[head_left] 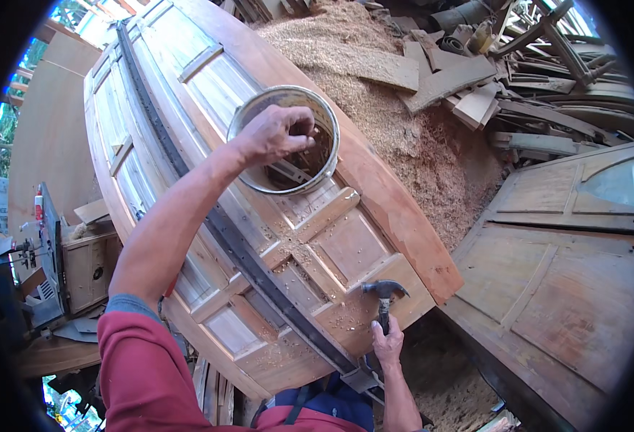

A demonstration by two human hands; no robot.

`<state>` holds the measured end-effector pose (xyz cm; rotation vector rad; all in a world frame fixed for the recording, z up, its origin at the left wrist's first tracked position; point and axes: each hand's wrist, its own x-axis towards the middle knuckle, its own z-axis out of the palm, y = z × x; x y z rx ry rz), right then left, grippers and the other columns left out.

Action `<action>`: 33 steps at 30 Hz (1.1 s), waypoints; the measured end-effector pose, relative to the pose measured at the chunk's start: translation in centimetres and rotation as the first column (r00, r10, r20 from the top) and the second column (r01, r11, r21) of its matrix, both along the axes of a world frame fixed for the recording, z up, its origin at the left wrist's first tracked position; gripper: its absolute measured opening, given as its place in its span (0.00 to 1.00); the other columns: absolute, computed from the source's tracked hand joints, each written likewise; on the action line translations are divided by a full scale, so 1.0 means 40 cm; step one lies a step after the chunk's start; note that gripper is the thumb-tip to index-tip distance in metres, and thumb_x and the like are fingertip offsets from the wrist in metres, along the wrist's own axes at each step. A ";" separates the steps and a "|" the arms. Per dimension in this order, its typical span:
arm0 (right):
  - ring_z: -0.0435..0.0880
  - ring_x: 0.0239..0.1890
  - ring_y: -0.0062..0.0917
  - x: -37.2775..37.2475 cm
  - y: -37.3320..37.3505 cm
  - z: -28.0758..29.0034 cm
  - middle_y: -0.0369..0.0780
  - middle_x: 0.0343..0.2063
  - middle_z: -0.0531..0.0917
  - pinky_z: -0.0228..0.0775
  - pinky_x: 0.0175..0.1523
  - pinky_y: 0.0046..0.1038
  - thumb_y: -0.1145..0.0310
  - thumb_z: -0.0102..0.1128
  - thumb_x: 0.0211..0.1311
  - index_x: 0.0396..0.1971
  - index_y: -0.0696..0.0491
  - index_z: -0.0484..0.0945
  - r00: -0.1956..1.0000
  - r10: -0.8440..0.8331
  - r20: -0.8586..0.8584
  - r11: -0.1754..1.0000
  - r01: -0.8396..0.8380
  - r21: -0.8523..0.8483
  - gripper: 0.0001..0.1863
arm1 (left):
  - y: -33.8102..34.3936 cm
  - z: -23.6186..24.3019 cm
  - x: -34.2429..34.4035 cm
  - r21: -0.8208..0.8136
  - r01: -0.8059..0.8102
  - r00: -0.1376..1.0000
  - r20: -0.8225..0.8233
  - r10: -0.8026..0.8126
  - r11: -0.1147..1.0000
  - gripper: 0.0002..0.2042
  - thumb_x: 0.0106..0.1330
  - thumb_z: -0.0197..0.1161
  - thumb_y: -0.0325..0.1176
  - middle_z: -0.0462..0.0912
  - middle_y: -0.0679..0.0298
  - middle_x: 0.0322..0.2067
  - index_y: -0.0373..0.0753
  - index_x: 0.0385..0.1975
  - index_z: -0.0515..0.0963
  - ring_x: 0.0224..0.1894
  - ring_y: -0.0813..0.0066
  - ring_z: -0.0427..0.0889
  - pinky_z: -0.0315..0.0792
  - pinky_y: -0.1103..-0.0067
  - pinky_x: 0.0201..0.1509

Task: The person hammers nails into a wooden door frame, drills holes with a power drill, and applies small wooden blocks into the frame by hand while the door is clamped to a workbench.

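Over the mouth of a round bucket hangs my left hand, its fingers curled in a pinch. What they hold, if anything, is too small or hidden to make out. Inside the bucket lie several thin pieces, one a flat light-coloured strip; my hand covers part of them. The bucket stands on a panelled wooden door strewn with wood chips. Near the door's close end, my right hand grips the dark handle of a claw hammer, head pointing away from me.
A long dark metal clamp bar runs lengthwise across the door. Sawdust heaps beyond its right edge, with scrap boards piled behind. Another panelled door lies at right. A wooden box and machine parts stand at left.
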<state>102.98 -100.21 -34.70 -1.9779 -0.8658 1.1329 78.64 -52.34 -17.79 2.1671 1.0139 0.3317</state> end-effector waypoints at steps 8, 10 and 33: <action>0.81 0.20 0.23 0.013 0.003 0.001 0.37 0.18 0.81 0.72 0.29 0.30 0.67 0.67 0.61 0.44 0.56 0.80 0.999 -0.035 -0.010 0.991 0.033 -0.129 0.14 | -0.111 0.042 -0.041 -0.106 -0.035 0.915 0.396 0.074 0.994 0.07 0.64 0.70 0.23 0.82 0.70 0.33 0.36 0.37 0.79 0.37 0.86 0.78 0.75 0.84 0.43; 0.81 0.20 0.23 0.010 0.005 -0.007 0.38 0.18 0.81 0.72 0.29 0.30 0.67 0.67 0.61 0.44 0.56 0.80 0.999 -0.020 0.029 0.994 0.023 -0.110 0.14 | -0.120 0.045 -0.056 -0.157 -0.041 0.913 0.395 0.101 0.987 0.06 0.65 0.69 0.22 0.82 0.69 0.35 0.36 0.38 0.79 0.39 0.86 0.79 0.76 0.84 0.45; 0.74 0.19 0.17 0.022 -0.013 -0.056 0.34 0.20 0.77 0.68 0.26 0.25 0.67 0.65 0.65 0.42 0.56 0.78 0.999 0.030 0.036 0.999 -0.028 -0.040 0.11 | -0.598 -0.337 -0.146 -0.556 -0.630 0.422 0.342 0.840 0.542 0.08 0.67 0.68 0.29 0.86 0.67 0.34 0.35 0.43 0.83 0.29 0.83 0.81 0.75 0.84 0.33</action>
